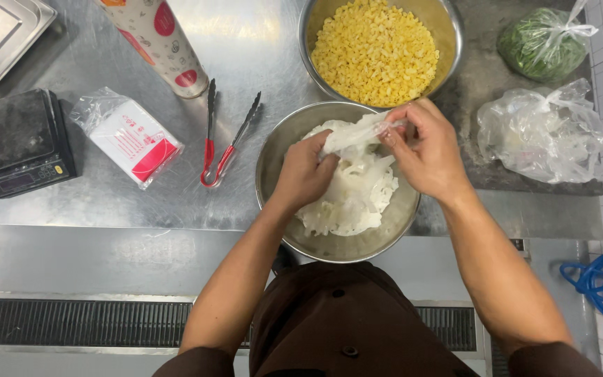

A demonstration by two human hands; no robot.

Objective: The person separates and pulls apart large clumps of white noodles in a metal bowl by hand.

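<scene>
Both hands over the near steel bowl (273, 174), which sits at the front edge of the steel table (259, 56), close to the body so the arms work bent and low. Left hand (303, 174) is closed, fingers curled round the lower end of a white translucent strip (357, 132). Right hand (427, 150) pinches the upper end between thumb and fingertips, other fingers loosely curled. Strip is stretched between them just above the pile of white strips (350, 199), so anything that drops lands back in the bowl.

Second bowl (448, 35) with yellow kernels (375, 49) touches the far rim, within easy reach. Red-handled tongs (221, 139) lie flat just left of the bowl, untouched. Further left: a wrapped red-and-white packet (130, 136) and a black scale (19, 139). To the right, a clear bag (539, 132) and a bag of greens (542, 42), both knotted, parked well clear of the hands.
</scene>
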